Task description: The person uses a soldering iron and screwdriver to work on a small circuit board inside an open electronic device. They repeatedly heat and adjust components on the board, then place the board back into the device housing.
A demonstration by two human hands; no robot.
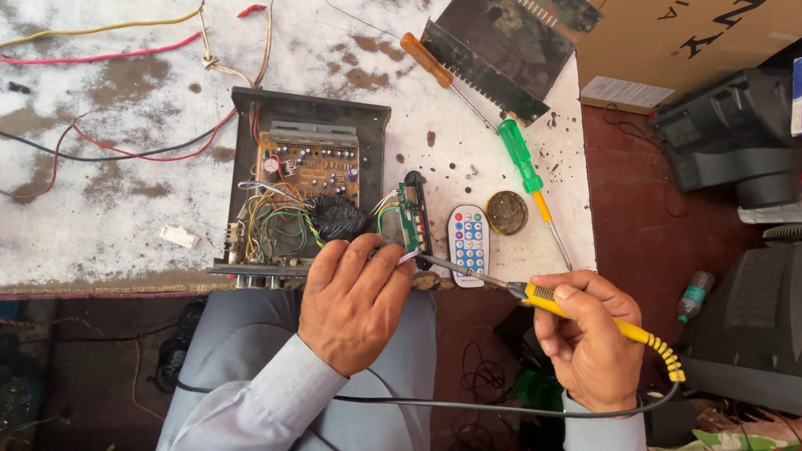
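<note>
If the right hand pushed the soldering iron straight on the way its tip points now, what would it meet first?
The right hand aims the soldering iron leftward. Its tip would first meet the left hand's fingers, probably at the wires pinched there, though depth is unclear.

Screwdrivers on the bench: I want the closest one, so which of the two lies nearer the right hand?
The green-handled screwdriver, its yellow-collared shaft pointing toward the right hand. The orange-handled screwdriver lies farther up the table.

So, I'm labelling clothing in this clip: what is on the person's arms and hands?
Both arms wear long, pale grey-blue shirt sleeves reaching the wrists, with loose cuffs. The left hand and right hand are bare: no gloves, and no watch or ring shows.
</note>
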